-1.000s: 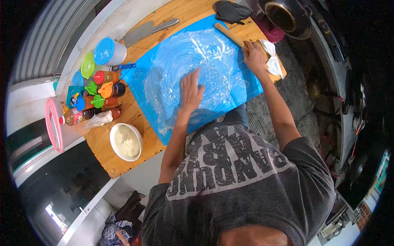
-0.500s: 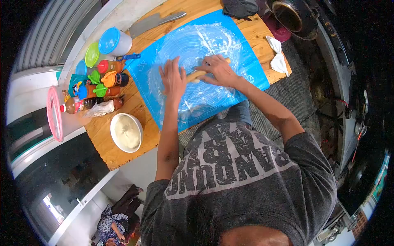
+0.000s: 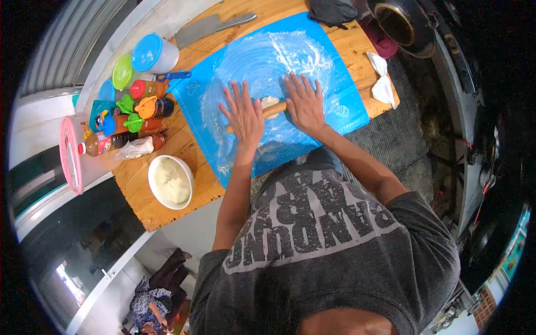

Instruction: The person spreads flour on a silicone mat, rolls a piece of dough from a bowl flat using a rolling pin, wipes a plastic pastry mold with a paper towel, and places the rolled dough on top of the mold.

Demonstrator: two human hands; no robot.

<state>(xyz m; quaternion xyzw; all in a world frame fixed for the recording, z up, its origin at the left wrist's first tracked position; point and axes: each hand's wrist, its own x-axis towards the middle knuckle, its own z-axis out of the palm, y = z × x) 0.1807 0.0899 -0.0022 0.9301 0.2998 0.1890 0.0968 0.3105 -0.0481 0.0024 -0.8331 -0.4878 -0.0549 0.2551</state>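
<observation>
A wooden rolling pin [image 3: 273,109] lies across a small piece of pale dough [image 3: 269,101] on the floured blue mat [image 3: 349,89]. My left hand [image 3: 245,114] rests flat over the pin's left part, fingers stretched and spread. Over its right end lies my right hand [image 3: 306,103], palm down, with the fingers also straight and apart. Between the two hands the middle of the pin shows, and dough peeks out on both sides of it. The pin's right tip is hidden under my right hand.
A white bowl of dough [image 3: 173,181] stands at the table's near left. Sauce bottles [image 3: 148,106] and lidded tubs [image 3: 159,53] crowd the left edge. A cleaver [image 3: 206,30] lies at the back, a white cloth [image 3: 382,81] at the right. Another person [image 3: 151,307] is at lower left.
My right hand has gone from curled round the pin to lying flat on it. My left hand has come down onto the pin's left part. The pin has shifted slightly, exposing more dough.
</observation>
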